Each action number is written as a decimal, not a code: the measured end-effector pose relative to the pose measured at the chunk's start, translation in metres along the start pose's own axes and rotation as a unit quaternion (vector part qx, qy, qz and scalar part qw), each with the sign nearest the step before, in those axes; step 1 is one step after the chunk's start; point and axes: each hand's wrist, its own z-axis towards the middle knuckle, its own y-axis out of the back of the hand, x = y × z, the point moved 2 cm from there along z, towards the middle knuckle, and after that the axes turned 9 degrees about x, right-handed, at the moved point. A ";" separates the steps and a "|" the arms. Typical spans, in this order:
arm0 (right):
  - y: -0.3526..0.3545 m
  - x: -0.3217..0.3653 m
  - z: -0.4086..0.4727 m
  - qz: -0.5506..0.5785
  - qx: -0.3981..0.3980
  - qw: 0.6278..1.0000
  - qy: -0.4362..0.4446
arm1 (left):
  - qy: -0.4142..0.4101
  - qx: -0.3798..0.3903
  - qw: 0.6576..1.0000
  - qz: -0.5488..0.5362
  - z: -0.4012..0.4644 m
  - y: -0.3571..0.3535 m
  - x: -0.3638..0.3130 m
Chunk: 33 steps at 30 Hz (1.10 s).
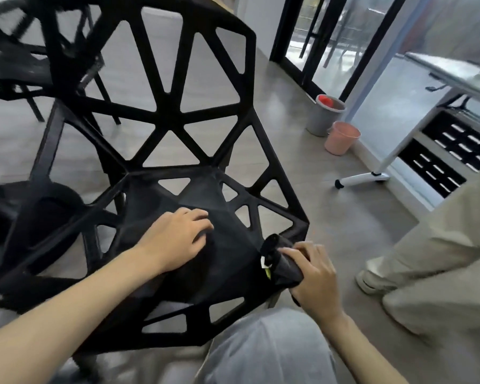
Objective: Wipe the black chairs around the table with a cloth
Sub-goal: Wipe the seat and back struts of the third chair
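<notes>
Black chair (161, 112) with an open lattice of triangular cut-outs fills the centre of view. Left hand (175, 239) rests palm-down on the seat, fingers loosely curved. Right hand (315, 275) grips a bunched black cloth (281, 261) at the seat's right edge; a small white and yellow tag shows on the cloth. More black chairs (25, 65) stand to the left. On the grey floor near the glass doors: a grey bin (326, 117) just beside a pink bin (341, 138). A second person's leg in beige trousers (438, 245) stands at right.
</notes>
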 end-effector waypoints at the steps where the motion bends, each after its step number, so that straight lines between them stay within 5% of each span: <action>1: 0.002 -0.003 0.004 -0.015 0.002 1.000 0.016 | -0.010 -0.008 1.000 -0.005 0.004 -0.002 0.000; 12: -0.004 0.020 0.175 -0.099 -0.016 0.993 -0.056 | -0.005 -0.010 0.999 0.037 0.016 -0.020 0.011; 23: 0.018 -0.015 0.073 -0.013 -0.050 0.990 -0.129 | 0.090 -0.002 0.994 0.060 0.022 0.001 0.036; 33: 0.015 0.008 0.207 -0.038 -0.059 0.995 -0.069 | 0.213 0.041 0.974 0.059 0.020 0.015 0.078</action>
